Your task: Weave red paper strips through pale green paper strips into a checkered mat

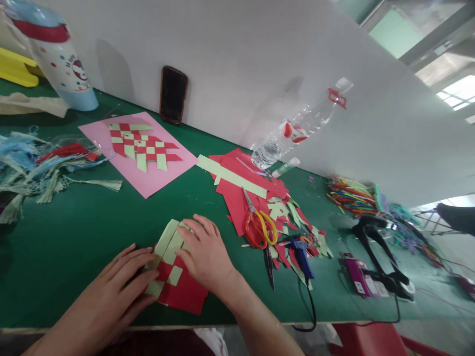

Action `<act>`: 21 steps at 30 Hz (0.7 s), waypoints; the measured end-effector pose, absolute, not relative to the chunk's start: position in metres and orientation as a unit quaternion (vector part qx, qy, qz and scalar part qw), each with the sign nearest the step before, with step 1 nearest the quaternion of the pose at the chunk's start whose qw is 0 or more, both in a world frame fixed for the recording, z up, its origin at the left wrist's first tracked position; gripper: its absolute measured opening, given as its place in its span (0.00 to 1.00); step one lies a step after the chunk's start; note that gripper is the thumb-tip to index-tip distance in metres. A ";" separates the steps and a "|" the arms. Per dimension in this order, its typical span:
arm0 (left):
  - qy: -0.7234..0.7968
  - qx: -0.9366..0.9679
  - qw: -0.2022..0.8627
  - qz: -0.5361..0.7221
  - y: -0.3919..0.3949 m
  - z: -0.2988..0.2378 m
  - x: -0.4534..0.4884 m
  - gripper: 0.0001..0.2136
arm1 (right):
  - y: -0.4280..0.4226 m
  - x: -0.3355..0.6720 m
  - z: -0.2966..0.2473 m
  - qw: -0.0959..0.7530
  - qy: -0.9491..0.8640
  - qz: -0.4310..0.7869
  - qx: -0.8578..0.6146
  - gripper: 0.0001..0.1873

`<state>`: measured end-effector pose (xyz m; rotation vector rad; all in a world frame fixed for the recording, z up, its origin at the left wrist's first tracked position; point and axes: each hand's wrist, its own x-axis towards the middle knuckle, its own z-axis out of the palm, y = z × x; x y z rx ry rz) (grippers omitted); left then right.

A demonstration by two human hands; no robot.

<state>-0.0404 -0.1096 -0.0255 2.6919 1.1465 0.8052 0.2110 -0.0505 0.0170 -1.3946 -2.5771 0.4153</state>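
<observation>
A red sheet with pale green paper strips woven through it [174, 277] lies near the table's front edge. My left hand [118, 282] rests flat on its left side, fingers stretched out over the strips. My right hand [204, 252] presses on its upper right part, fingers spread and bent down onto the green strips. Neither hand grips anything; both lie on top of the paper.
A finished red and green weave on pink paper [139, 148] lies further back. Red paper with a green strip [241, 183], orange scissors [260, 225], a blue glue gun [302, 254], scraps, a plastic bottle [293, 133], a phone [172, 94] and a tumbler [59, 54] surround it on the green table [74, 232].
</observation>
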 end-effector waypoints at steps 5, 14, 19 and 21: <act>0.452 0.829 0.142 0.298 -0.106 -0.008 -0.020 0.07 | -0.047 0.211 0.015 0.088 -0.827 0.143 -0.536 0.26; 0.562 0.727 0.308 0.248 -0.089 -0.020 0.005 0.10 | -0.044 0.203 0.012 0.094 -0.836 0.121 -0.527 0.09; 0.575 0.715 0.306 0.253 -0.090 -0.023 0.004 0.14 | -0.057 0.210 0.011 0.185 -0.850 0.107 -0.481 0.09; 0.580 0.710 0.306 0.256 -0.091 -0.024 0.003 0.15 | -0.067 0.213 0.012 0.215 -0.852 0.129 -0.460 0.09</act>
